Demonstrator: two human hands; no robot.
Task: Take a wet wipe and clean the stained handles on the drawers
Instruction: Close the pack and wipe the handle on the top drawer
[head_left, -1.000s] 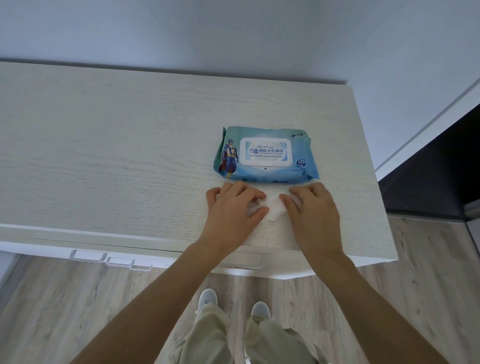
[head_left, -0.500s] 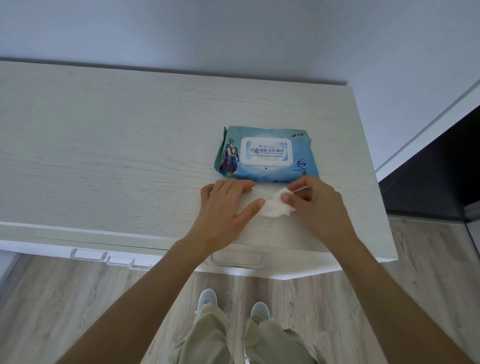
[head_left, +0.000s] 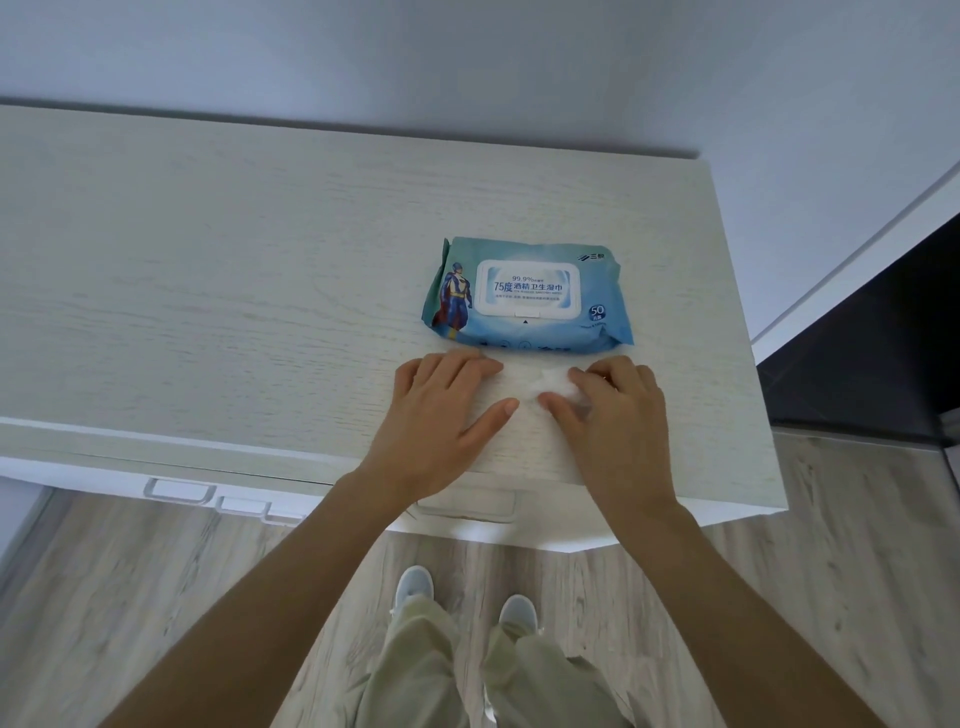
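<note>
A blue pack of wet wipes (head_left: 527, 296) lies on the white dresser top (head_left: 234, 291) with its lid closed. Just in front of it a white wet wipe (head_left: 550, 385) is spread on the top. My left hand (head_left: 441, 415) presses flat on the wipe's left part, fingers apart. The fingers of my right hand (head_left: 618, 415) pinch the wipe's bunched right part. Below the front edge I see drawer handles: one at the left (head_left: 179, 491), a lower one beside it (head_left: 244, 505), and one under my wrists (head_left: 467, 506). Stains cannot be made out.
The dresser's right end (head_left: 758, 415) is close to my right hand, and beyond it lies a dark area (head_left: 883, 338). A pale wall (head_left: 467, 67) rises behind the dresser. My legs and shoes (head_left: 467, 613) stand on the wood floor below.
My right hand lifted a bunched corner of the wipe, then brought it back down toward the top. My left hand shifted slightly left and stays flat on the wipe.
</note>
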